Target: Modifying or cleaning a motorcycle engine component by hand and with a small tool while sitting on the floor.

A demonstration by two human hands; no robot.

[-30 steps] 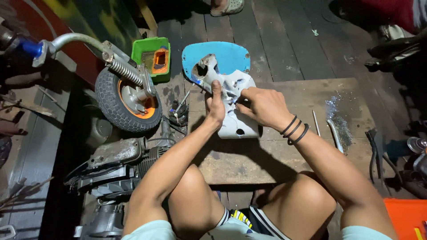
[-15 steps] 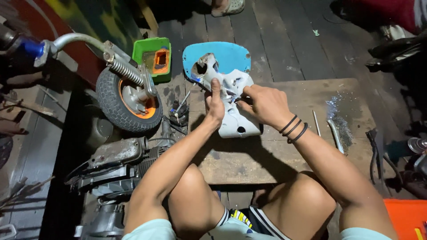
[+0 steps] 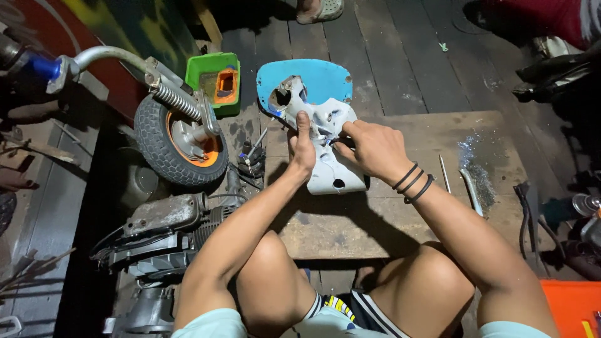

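The left hand [image 3: 305, 150] and right hand [image 3: 370, 150] each close a grip on the pale scooter cover [image 3: 330, 164], thumb pressed on top.

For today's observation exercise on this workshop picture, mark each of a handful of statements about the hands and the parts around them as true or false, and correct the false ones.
1. The left hand presses on the white-and-blue panel. True.
2. The panel lies on a glass table. False: it rests on a wooden board and juts past its far edge.
3. The right hand wears dark bands at the wrist. True.
4. The small wheel with the orange hub lies right of the panel. False: it is to its left.
5. A green box stands beyond the wheel. True.
6. Both hands are clear of the panel. False: both touch it.
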